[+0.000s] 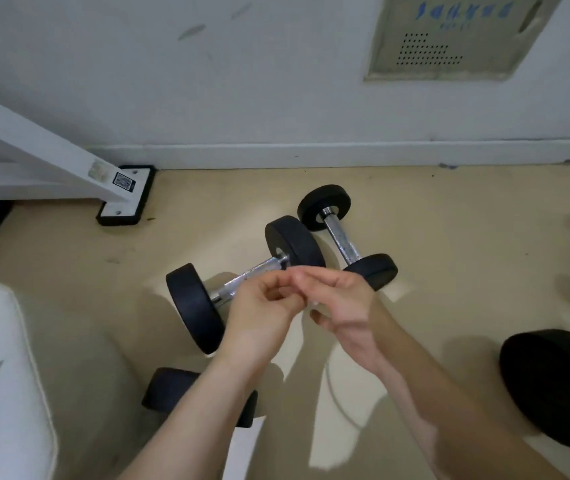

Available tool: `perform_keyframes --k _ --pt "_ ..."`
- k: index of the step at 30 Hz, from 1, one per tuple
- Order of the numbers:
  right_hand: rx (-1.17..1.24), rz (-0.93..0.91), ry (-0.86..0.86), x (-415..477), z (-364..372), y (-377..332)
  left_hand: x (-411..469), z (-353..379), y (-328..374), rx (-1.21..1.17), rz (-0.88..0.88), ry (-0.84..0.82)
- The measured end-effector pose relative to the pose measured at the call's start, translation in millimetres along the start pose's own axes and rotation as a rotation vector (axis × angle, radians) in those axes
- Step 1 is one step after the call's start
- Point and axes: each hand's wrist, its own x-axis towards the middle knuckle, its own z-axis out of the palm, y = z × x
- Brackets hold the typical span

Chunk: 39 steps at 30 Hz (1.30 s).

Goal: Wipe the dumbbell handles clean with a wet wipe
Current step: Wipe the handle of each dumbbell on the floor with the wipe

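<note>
Hands, two, bare: left hand (259, 306) and right hand (342, 303) meet fingertip to fingertip over the near dumbbell's handle, fingers of both curled inward. A pale scrap shows by the right fingers, too blurred to name. We cannot tell whether either hand pinches a wet wipe or holds nothing.

Dumbbells, two seen whole, both lying on the floor (449, 237):
- near dumbbell (252, 275), chrome handle running near-left to far-right, partly hidden by the hands; contact with them not determinable.
- far dumbbell (340, 239), just beside it on the right, handle uncovered and speckled.

Chrome handles: two. Black end weights on them: four.

Further black weights, two, each partly seen: small black weight (169, 386) under the left forearm; large black weight (553, 386) at the near right edge.

Fixtures, one each: white frame leg (51, 150), far left; white cushion (2, 375), near left; perforated wall panel (449, 39), far right.

Hazards, as we judge them:
- Round end weights on a smooth floor: a sideways push while rubbing could roll the near dumbbell into the far one.
- Speckled, rough-looking handles could snag or tear a thin wipe.
- Handle ends beside the weights are easily missed.
</note>
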Motion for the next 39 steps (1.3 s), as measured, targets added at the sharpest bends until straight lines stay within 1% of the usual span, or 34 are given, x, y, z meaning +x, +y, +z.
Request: perform_keyframes --k 2,3,4,5,6,7,8,9,10,11,12,14,16,18,20,22,24,26,27,28,31,32,33,35,36,37,39 --pt "0.071 -0.059 -0.076 -0.7 2.6 9.9 -4.9 -1.1 -4.3 0.033 -0.025 -0.061" --pt "0.086 -0.085 -0.055 1.1 3.1 14.0 -5.4 -7.9 -6.0 0.067 -0.031 -0.059" --pt "0.055 -0.111 0.021 5.8 1.2 18.9 -3.4 -18.2 -8.9 0.111 -0.023 -0.009" --pt "-0.013 -0.140 0.133 13.1 -1.5 23.9 1.6 -32.4 -13.4 0.233 0.013 0.089" --pt "-0.086 -0.180 0.249 22.3 -4.7 29.2 9.2 -49.7 -17.7 0.468 0.064 0.174" --pt "-0.180 -0.231 0.344 32.1 -8.0 32.8 16.6 -66.7 -21.3 0.785 0.069 0.199" --pt "-0.295 -0.291 0.408 42.4 -10.3 36.0 23.4 -81.6 -26.0 1.046 0.026 0.172" --pt "-0.427 -0.337 0.456 51.8 -11.6 38.8 29.9 -93.5 -31.6 1.166 -0.065 0.111" --pt "-0.536 -0.386 0.490 60.6 -12.0 41.4 35.4 -100.2 -37.6 1.141 -0.162 0.061" --pt "-0.625 -0.445 0.498 68.0 -11.0 44.0 39.2 -101.6 -42.5 1.058 -0.237 0.046" --pt "-0.696 -0.513 0.488 75.2 -10.8 48.3 41.3 -100.1 -47.1 0.997 -0.248 0.062" --pt "-0.783 -0.605 0.484 81.9 -13.6 54.4 40.8 -94.7 -54.4 1.036 -0.210 0.090" --pt "-0.807 -0.642 0.522 82.5 -21.0 55.9 32.5 -89.8 -57.1 1.115 -0.190 0.107" --pt "-0.817 -0.731 0.539 73.3 -18.5 60.7 20.5 -86.2 -58.6 1.208 -0.145 0.090" --pt "-0.881 -0.831 0.404 62.1 1.8 74.4 9.5 -85.7 -58.5 1.316 -0.053 0.086" --pt "-0.995 -0.814 0.245 61.6 19.0 90.1 2.0 -89.8 -53.6 1.369 0.012 0.100" --pt "-1.080 -0.691 0.209 77.1 22.2 94.0 -2.7 -94.8 -46.3 1.444 0.039 0.124" --pt "-1.120 -0.561 0.239 89.1 25.7 93.8 -8.2 -94.5 -43.1 1.554 0.071 0.125" --pt "-1.134 -0.521 0.215 86.8 33.9 93.5 -10.7 -92.4 -44.6 1.593 0.088 0.119" --pt "-1.147 -0.502 0.144 80.6 44.9 93.8 -12.7 -90.8 -47.6 1.612 0.108 0.124" --pt "-1.206 -0.620 -0.159 63.5 65.8 94.9 -12.1 -90.2 -50.0 1.567 0.140 0.172" --pt "-1.248 -0.637 -0.184 68.1 59.7 91.2 -9.3 -90.6 -49.4 1.519 0.147 0.190" --pt "-1.279 -0.630 -0.123 78.0 48.5 88.1 -7.2 -90.2 -48.7 1.465 0.139 0.202" --pt "-1.256 -0.570 0.170 95.8 23.2 87.2 -3.3 -86.6 -47.6 1.407 0.121 0.219" --pt "-1.214 -0.546 0.245 97.6 22.2 91.2 -1.4 -84.1 -47.8 1.418 0.113 0.232" --pt "-1.181 -0.553 0.224 94.0 31.2 97.5 0.0 -81.5 -48.2 1.440 0.103 0.245" --pt "-1.162 -0.638 0.007 77.0 59.5 109.6 1.6 -78.4 -50.9 1.469 0.079 0.266"
